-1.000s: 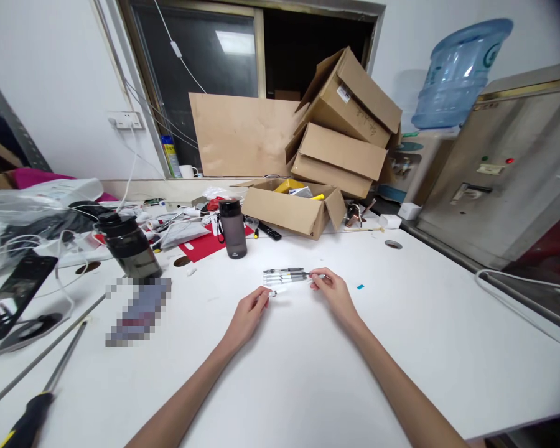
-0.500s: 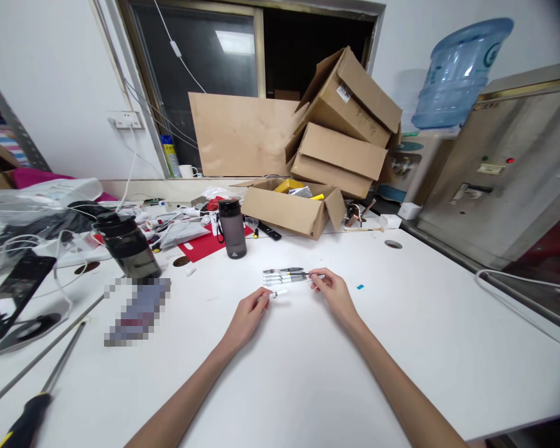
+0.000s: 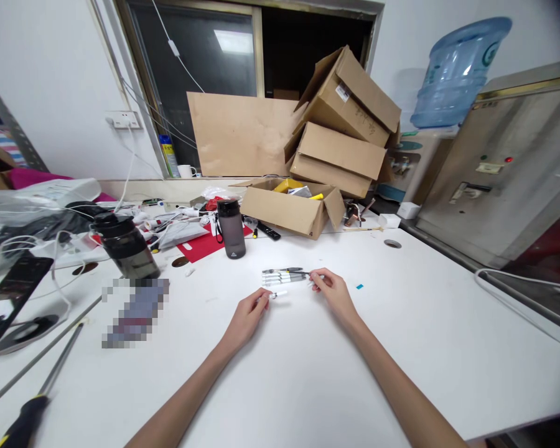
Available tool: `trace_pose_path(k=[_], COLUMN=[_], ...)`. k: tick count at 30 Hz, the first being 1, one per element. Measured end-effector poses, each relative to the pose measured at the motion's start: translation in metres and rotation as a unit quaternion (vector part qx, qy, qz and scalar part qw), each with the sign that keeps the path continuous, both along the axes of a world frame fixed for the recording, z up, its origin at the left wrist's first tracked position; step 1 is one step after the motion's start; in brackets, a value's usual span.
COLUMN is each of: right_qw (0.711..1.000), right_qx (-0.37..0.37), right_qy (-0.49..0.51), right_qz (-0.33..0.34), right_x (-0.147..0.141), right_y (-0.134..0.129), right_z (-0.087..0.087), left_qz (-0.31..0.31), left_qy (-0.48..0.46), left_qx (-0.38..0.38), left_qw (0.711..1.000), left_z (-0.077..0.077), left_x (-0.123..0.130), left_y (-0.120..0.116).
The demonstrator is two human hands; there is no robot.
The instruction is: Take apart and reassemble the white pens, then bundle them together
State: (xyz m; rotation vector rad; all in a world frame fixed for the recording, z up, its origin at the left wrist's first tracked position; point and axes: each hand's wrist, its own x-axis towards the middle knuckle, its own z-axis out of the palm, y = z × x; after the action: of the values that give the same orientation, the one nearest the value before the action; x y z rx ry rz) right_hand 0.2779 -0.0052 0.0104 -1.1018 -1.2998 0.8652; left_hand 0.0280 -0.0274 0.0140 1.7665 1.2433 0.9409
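Both hands rested on the white table (image 3: 308,373) near its middle, forearms reaching in from the near edge. The left hand (image 3: 246,316) lay with fingers curled, its fingertips pinching a small white pen piece (image 3: 278,294), short and slim with a darker tip; whether it was a cap or a barrel could not be told. The right hand (image 3: 335,294) lay opposite, its thumb and forefinger closed on the right-hand end of a pen from the group of pens (image 3: 284,276).

The pens lay side by side on the table, just beyond and between the two hands, aligned left to right. They appeared slender, with clear or grey barrels and dark clips; their exact number could not be told. The white piece lay just in front of the group, near it but apart.

A small blue scrap (image 3: 359,287) lay on the table just to the right of the right hand. Further back stood a dark smoke-coloured bottle (image 3: 231,229), upright, and an open cardboard box (image 3: 292,208). A larger dark bottle (image 3: 126,247) stood to the left, and a screwdriver (image 3: 32,407) lay at the near left corner.
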Motion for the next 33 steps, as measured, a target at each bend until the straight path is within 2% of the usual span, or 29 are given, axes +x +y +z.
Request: trace_pose_path(k=[8, 21, 33], right_qw=[1.000, 0.995, 0.991], right_qx=[-0.012, -0.061, -0.080], right_qy=[0.002, 0.060, 0.091], right_qz=[-0.002, -0.049, -0.060], right_x=[0.000, 0.006, 0.006], right_y=[-0.001, 0.000, -0.004], right_z=[0.001, 0.005, 0.011], left_qz=[-0.005, -0.004, -0.011], left_qy=[-0.008, 0.002, 0.009], left_qx=[-0.003, 0.002, 0.006], left_qw=[1.000, 1.000, 1.000], left_z=[-0.003, -0.006, -0.004], left_x=[-0.001, -0.001, 0.000], left_y=[0.001, 0.003, 0.002])
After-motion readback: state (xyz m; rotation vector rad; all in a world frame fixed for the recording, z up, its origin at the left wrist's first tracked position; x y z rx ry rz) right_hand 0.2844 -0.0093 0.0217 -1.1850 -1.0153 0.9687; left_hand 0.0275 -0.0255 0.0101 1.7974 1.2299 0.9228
